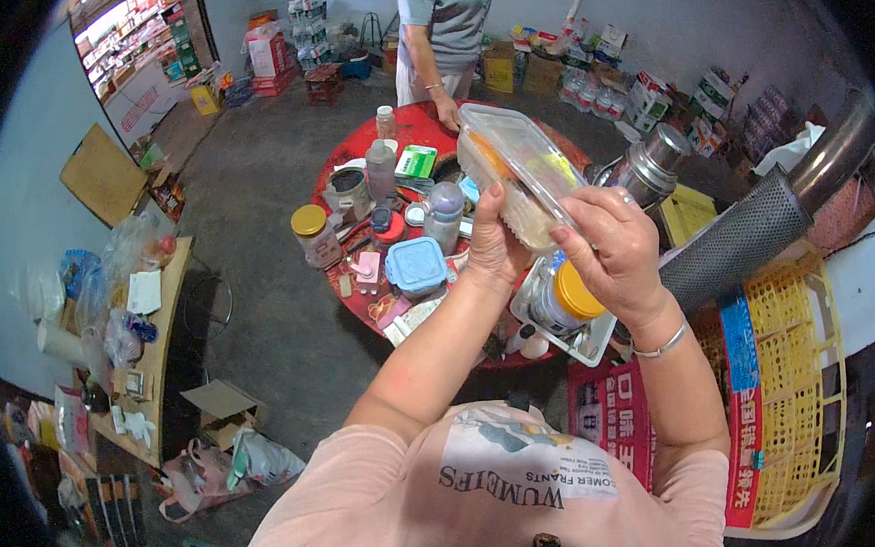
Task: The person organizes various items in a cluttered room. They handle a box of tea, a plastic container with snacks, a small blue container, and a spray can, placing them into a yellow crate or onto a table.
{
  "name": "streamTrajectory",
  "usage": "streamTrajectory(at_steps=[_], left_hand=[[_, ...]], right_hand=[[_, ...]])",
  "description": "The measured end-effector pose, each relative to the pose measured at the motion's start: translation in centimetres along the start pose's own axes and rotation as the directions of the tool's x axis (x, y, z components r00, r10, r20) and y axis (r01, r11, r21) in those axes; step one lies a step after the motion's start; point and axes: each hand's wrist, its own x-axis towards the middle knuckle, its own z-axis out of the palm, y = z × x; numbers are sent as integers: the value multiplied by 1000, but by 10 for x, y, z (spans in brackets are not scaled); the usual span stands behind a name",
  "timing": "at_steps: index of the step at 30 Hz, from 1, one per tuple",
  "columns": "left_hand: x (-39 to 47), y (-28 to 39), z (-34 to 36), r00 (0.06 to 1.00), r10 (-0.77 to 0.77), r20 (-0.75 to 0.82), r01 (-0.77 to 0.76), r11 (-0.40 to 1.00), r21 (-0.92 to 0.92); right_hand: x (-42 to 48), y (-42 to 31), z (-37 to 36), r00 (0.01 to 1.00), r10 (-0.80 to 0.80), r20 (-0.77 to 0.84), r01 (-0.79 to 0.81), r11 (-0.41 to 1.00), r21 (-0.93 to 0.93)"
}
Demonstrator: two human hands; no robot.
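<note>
A clear plastic food container, tilted, is held up over the round red table. Something orange, something yellow and something pale show through its walls. My left hand grips it from below and the side, with the thumb against its wall. The fingers and thumb of my right hand pinch the near right end at the lid's edge. Whether the lid is fully seated I cannot tell. Beneath my right hand, a jar with a yellow lid stands in a white plastic basket. A light blue lidded box sits left of my left forearm.
Bottles, jars and a pink item crowd the table. Across it stands another person, one hand at its edge. A steel flask and a metal stovepipe are at the right. A wooden bench with bags stands left.
</note>
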Motion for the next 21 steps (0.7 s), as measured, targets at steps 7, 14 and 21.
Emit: streamTrajectory(at_steps=[7, 14, 21], left_hand=[[-5, -9, -5, 997, -68, -36, 70, 996, 59], [-5, -21, -26, 990, -123, -63, 130, 984, 123], [-10, -29, -44, 990, -125, -72, 127, 991, 32]], right_hand=[[-12, 6, -6, 979, -132, 158, 121, 990, 79], [-24, 11, -11, 946, -159, 281, 121, 981, 150], [-25, 14, -12, 983, -98, 153, 79, 989, 121]])
